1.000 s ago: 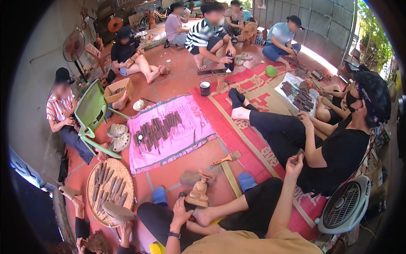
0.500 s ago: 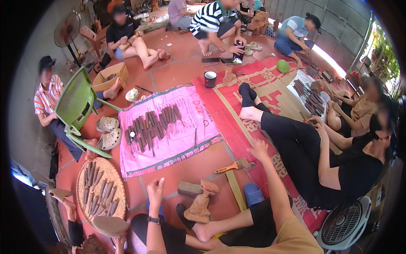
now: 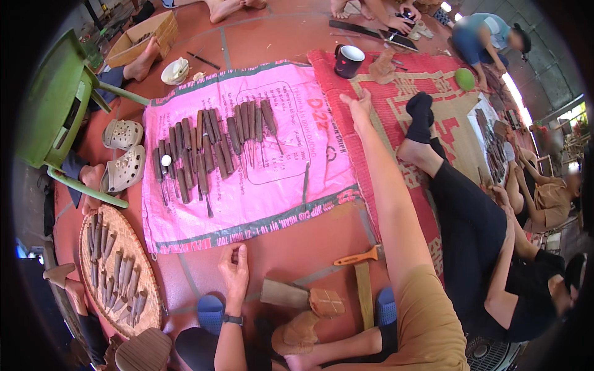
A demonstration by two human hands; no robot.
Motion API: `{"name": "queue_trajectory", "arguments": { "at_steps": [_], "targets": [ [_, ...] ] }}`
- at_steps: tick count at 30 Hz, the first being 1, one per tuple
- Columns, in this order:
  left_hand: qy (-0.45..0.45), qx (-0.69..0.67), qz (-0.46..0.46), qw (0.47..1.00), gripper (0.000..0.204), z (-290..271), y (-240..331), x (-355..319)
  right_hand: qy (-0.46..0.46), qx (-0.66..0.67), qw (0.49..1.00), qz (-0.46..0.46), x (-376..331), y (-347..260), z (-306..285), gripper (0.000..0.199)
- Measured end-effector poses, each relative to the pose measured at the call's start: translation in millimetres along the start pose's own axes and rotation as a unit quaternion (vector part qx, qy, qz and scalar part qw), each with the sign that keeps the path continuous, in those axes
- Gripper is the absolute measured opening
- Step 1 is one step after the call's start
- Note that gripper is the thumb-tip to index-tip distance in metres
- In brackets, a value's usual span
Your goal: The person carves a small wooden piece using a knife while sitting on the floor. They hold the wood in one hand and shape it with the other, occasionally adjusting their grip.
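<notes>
My right hand (image 3: 359, 111) reaches out over the edge of the red mat, fingers extended and nothing in it. Just beyond it stands a black mug (image 3: 348, 62) with a pale inside; hand and mug look apart. Low over the tiles, my left hand (image 3: 235, 269) has its fingers curled in, with nothing seen in them. Ahead lies a pink plastic sack (image 3: 260, 191) bearing several dark-handled carving tools (image 3: 202, 173). By my feet are a carved wooden figure (image 3: 296, 334) and a wooden block (image 3: 284, 294). A flat brush (image 3: 359, 256) lies to their right.
A woven tray (image 3: 148, 272) of tool handles sits at left, near beige clogs (image 3: 124, 170) and a green chair (image 3: 46, 105). A bowl (image 3: 176, 72) and a wooden box (image 3: 142, 40) lie farther off. Someone's outstretched legs (image 3: 458, 204) occupy the right; a green ball (image 3: 464, 78) rests beyond.
My view has tilted down and closer to the sack. My right hand has stretched forward toward the mug. My left hand has dropped lower, still curled.
</notes>
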State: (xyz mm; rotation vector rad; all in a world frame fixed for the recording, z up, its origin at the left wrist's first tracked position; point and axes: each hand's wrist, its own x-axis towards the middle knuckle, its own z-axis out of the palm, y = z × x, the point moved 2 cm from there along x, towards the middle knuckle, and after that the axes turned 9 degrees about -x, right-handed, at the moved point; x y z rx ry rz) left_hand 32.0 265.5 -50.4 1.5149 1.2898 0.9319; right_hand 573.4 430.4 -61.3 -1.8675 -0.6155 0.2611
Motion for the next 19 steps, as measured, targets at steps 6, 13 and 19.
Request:
{"name": "queue_trajectory", "arguments": {
  "at_steps": [6, 13, 19],
  "targets": [
    [0.012, 0.049, 0.028, 0.998, 0.008, 5, 9, 2, 0.105, -0.012, 0.990, -0.089, 74, 21, 50, 0.113],
    [-0.004, 0.056, 0.012, 0.998, 0.015, 5, 4, 0, 0.111, 0.056, 0.988, -0.087, 125, 3, 69, 0.131],
    [-0.016, 0.083, 0.001, 0.996, 0.023, 5, 2, -3, 0.098, 0.051, 0.992, -0.058, 144, 12, 82, 0.120]
  ]
}}
